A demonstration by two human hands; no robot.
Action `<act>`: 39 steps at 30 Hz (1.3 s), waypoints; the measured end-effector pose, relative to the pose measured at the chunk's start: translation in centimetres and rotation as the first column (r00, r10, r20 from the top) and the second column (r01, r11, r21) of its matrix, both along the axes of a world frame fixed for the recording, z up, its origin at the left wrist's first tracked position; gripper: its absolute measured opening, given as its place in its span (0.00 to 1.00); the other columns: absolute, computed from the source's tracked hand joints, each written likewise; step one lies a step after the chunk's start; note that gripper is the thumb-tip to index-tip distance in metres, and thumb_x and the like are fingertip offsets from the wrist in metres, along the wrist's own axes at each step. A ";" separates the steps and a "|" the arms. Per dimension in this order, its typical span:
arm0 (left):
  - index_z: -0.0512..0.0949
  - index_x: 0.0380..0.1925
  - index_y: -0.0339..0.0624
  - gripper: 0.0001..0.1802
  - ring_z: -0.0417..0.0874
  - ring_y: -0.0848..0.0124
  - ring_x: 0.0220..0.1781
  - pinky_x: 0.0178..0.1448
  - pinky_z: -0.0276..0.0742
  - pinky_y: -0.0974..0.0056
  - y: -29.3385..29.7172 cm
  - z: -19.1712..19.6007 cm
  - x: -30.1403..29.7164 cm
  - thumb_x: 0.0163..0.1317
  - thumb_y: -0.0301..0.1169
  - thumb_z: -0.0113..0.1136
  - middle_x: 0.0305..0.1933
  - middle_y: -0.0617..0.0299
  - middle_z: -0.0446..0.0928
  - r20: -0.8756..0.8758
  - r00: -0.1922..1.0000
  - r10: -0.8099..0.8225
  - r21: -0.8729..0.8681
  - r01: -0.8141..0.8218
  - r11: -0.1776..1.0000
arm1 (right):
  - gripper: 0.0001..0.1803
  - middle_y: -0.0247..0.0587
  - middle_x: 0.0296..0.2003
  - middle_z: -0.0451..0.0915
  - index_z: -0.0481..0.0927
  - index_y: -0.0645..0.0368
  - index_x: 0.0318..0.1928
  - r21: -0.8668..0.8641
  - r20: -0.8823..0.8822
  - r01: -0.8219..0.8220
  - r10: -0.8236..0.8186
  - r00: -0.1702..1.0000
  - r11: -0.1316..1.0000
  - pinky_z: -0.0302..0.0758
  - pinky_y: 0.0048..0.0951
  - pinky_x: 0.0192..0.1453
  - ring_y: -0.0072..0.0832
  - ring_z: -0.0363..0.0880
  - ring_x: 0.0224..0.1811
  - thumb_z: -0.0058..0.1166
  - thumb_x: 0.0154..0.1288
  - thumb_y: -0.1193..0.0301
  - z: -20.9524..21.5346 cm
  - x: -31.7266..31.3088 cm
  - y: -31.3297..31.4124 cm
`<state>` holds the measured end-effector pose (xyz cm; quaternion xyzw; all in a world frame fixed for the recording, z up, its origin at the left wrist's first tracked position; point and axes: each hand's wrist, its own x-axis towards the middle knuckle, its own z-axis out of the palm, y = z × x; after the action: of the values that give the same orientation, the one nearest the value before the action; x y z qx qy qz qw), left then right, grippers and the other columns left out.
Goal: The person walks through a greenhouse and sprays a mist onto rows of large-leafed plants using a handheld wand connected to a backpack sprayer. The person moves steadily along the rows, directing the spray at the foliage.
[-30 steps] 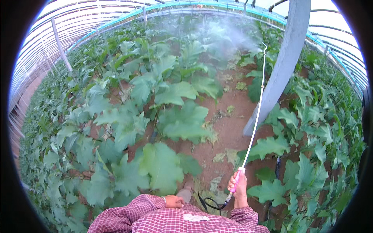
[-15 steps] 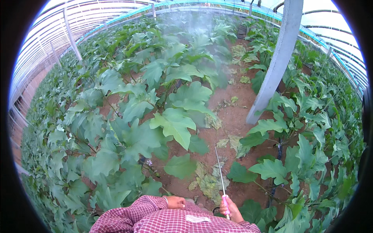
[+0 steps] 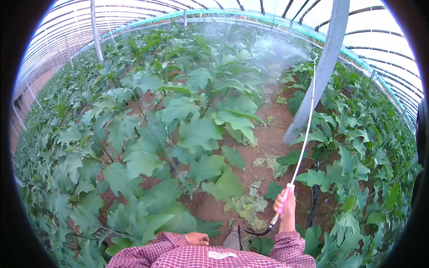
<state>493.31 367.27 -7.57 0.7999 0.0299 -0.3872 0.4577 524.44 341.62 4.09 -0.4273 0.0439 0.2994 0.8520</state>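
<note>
My right hand (image 3: 285,204), raised at the lower right, is closed round the pink handle of a spray wand (image 3: 305,145). The wand's long thin pale tube slants up and away, passing in front of the grey post. Its hooked nozzle (image 3: 314,57) throws white mist (image 3: 281,51) leftward over the far leaves. From the handle's lower end a black hose (image 3: 258,233) curves toward my body. Close to the front of my checked shirt, my left hand (image 3: 198,238) is held low with its fingers curled in; nothing shows in it, though the palm is hidden.
Broad-leaved plants (image 3: 196,134) crowd the left; another row (image 3: 348,174) grows at the right. A soil path (image 3: 268,134) with withered leaves (image 3: 248,207) runs between. A slanting grey post (image 3: 319,76) stands beside it. My foot (image 3: 237,225) is on the path. Plastic sheeting arches overhead.
My right hand has risen with the wand, whose tip swung up and to the right. The mist now streams from the raised nozzle. My left hand has shifted slightly down and left.
</note>
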 end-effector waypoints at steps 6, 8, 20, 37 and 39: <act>0.74 0.48 0.49 0.24 0.79 0.67 0.36 0.42 0.73 0.62 -1.0 0.0 -7.6 0.61 0.53 0.53 0.37 0.60 0.79 0.028 0.999 -0.038 -0.040 0.039 0.998 | 0.24 0.27 0.14 0.63 0.67 0.51 0.30 -0.099 -0.038 -0.016 0.012 0.999 0.995 0.64 0.27 0.10 0.21 0.62 0.09 0.38 0.67 0.44 -1.3 -11.3 -2.0; 0.73 0.47 0.49 0.23 0.79 0.67 0.37 0.43 0.74 0.61 -1.4 -0.9 -9.4 0.61 0.52 0.53 0.41 0.60 0.79 0.076 0.995 -0.064 -0.058 0.069 0.996 | 0.24 0.28 0.14 0.63 0.67 0.52 0.30 -0.098 -0.075 -0.034 0.027 0.997 0.995 0.65 0.27 0.10 0.21 0.62 0.10 0.39 0.68 0.45 -1.7 -14.1 -2.9; 0.74 0.46 0.48 0.22 0.81 0.61 0.40 0.46 0.74 0.58 -8.5 2.7 -15.3 0.60 0.50 0.53 0.41 0.56 0.80 0.164 0.973 -0.165 -0.036 0.173 0.984 | 0.26 0.28 0.15 0.63 0.67 0.51 0.31 -0.107 -0.426 -0.266 0.197 0.883 0.958 0.65 0.28 0.14 0.20 0.61 0.12 0.38 0.66 0.41 -9.0 -30.7 -12.6; 0.74 0.49 0.46 0.21 0.79 0.62 0.44 0.48 0.72 0.58 -29.0 1.5 -35.2 0.62 0.47 0.52 0.43 0.52 0.78 -0.029 0.972 -0.235 -0.041 0.234 0.971 | 0.27 0.26 0.13 0.62 0.66 0.49 0.28 -0.149 -0.463 -0.234 0.141 0.875 0.961 0.62 0.25 0.10 0.17 0.60 0.09 0.42 0.63 0.38 -9.6 -47.8 -28.7; 0.74 0.48 0.45 0.22 0.79 0.61 0.44 0.47 0.72 0.58 -30.0 3.7 -37.1 0.62 0.48 0.52 0.43 0.52 0.78 0.009 0.980 -0.197 0.002 0.197 0.980 | 0.27 0.25 0.13 0.62 0.65 0.49 0.27 -0.235 -0.365 -0.157 0.062 0.929 0.959 0.63 0.25 0.10 0.18 0.60 0.10 0.41 0.63 0.38 -7.1 -46.3 -28.6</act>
<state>456.22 337.24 -3.84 0.8010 -0.0514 -0.4267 0.4168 478.16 313.06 -2.98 -0.4765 0.2110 0.4104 0.7484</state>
